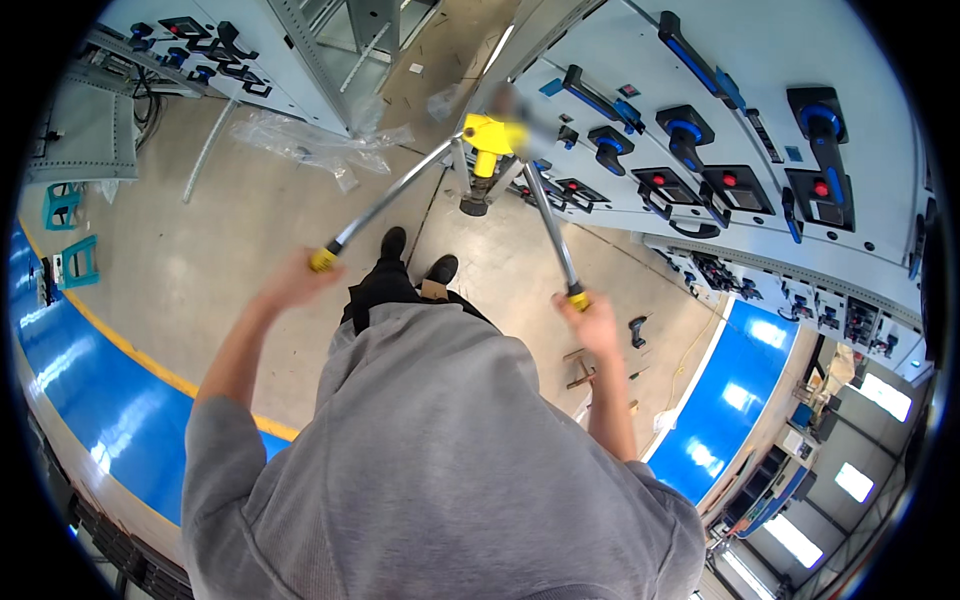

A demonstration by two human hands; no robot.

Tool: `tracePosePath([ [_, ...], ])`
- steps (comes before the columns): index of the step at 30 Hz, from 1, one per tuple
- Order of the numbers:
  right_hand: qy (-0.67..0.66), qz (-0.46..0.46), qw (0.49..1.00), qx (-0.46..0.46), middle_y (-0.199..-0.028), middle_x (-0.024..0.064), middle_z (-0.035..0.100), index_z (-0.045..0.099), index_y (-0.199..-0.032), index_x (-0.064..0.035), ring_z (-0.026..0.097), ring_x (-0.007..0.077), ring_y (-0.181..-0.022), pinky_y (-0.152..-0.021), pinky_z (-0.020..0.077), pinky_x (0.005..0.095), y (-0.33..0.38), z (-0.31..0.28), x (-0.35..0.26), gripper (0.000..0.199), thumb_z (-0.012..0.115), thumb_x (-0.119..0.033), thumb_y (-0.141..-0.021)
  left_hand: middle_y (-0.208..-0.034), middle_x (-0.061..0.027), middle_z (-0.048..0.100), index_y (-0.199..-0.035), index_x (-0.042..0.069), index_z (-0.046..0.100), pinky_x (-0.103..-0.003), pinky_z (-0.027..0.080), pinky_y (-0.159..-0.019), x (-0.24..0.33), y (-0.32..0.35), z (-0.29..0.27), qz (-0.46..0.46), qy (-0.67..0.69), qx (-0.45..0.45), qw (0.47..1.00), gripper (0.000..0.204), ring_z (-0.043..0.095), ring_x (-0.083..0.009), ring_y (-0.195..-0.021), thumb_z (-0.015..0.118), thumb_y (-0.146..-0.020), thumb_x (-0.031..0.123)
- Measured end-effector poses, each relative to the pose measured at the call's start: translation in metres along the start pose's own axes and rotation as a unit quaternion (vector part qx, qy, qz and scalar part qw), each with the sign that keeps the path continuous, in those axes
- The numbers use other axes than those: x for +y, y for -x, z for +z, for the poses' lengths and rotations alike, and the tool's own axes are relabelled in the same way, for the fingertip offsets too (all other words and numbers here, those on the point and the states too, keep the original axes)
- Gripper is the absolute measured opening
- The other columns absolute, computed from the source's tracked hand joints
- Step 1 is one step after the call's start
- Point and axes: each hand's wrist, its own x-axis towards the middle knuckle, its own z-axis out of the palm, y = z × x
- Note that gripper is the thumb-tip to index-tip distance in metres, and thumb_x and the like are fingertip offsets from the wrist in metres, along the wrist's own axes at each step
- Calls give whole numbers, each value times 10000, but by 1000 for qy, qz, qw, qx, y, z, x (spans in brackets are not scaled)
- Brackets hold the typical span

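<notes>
1. Our left hand point(302, 281), at nine o'clock, and our right hand point(594, 324), at three, each wrap closed round one end of the long-handled tool point(490, 134).
2. The tool's yellow head sits at twelve, near the grey cabinet point(690, 85) at two; blur hides what, if anything, it bites.
3. With the handles point(552, 232) spread wide, we judge ourselves to be positioning or working the tool.
4. The next move seems to call for even force from both arms and a steady head.

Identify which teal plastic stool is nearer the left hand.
The lower teal plastic stool in the picture; the upper teal plastic stool is farther from the left hand.
</notes>
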Motion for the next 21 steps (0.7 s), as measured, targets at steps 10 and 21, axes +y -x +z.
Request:
tracePosePath([
  [10,174,-230,945,154,-652,202,583,667,-852,-6,526,383,-579,-574,477,385,-109,-94,-39,254,795,-212,-777,-717,-246,625,-877,42,729,-462,492,-613,16,25,-130,201,-157,348,902,144,619,-453,-697,753,-804,164],
  [21,-32,-169,984,34,-1036,202,671,637,-1214,53,657,306,-975,-922,531,389,-143,106,40,725,903,-434,-748,-546,-54,511,-726,-16,614,-354,389,-508,-20,35,35,6,134,269,954,317,481,-116,-528,728,-893,228],
])
